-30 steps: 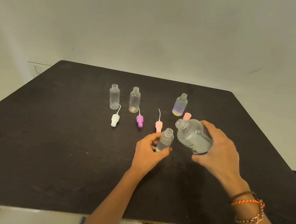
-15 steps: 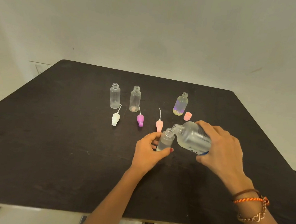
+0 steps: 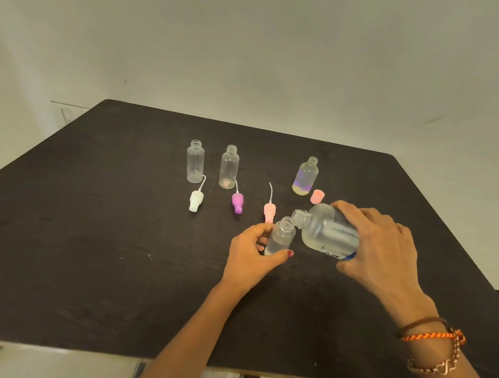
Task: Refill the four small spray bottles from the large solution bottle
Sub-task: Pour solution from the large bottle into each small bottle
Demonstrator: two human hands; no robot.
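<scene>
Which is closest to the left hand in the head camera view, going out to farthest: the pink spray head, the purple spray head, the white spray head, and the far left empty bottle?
From the left hand:
1. Pink spray head, just beyond the fingers.
2. Purple spray head, farther left.
3. White spray head, left again.
4. Far left empty bottle, at the back left.

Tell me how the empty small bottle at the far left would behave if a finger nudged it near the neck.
The far-left small bottle looks empty, thin-walled clear plastic, so it is probably very light. It stands tall on a narrow base, so a high nudge would likely tip it rather than slide it. Being round, it would probably roll on the table, maybe toward the white spray cap.
</scene>
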